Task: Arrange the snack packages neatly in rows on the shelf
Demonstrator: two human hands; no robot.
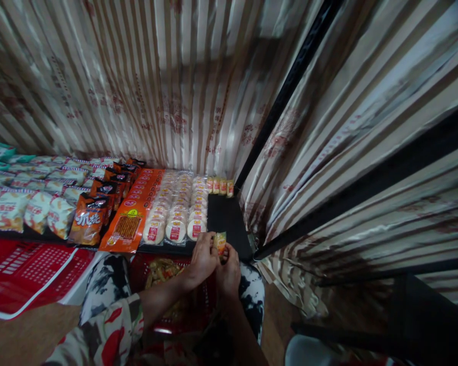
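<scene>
Both my hands hold a small yellow snack packet [220,242] upright at the front edge of the black shelf [229,218]. My left hand [205,258] pinches its left side. On its lower right side are the curled fingers of my right hand [229,268]. Several similar small packets [222,186] stand in a row at the shelf's back right corner. Left of the bare shelf part run rows of round white crackers in clear wrappers [175,230]. Below my forearms, a red basket [209,292] holds more yellowish packets [162,272], partly hidden by my arms.
Orange flat packs [124,226], orange-black bags [87,218] and white snack bags [7,208] fill the shelf leftward. A red bag with white print [26,269] lies at lower left. Black metal posts [290,96] and striped curtains [168,76] bound the back and right.
</scene>
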